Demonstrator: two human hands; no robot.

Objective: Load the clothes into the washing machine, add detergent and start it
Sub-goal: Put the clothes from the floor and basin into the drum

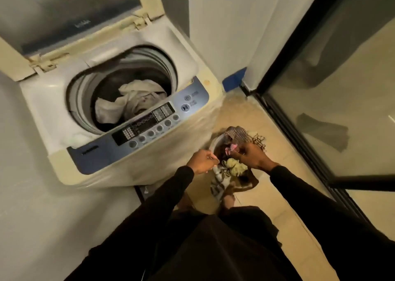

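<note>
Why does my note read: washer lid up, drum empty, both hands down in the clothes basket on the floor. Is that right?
One thing is wrong: the drum is not empty. The head view shows white clothes already lying in it. The rest stands: the washer lid is up, and the left hand and right hand are both down in the clothes basket on the floor.

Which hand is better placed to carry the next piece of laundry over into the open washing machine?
Probably the left hand. It grips cloth at the laundry pile's near edge, right beside the white top-loading washing machine. The right hand sits farther from the drum.
</note>
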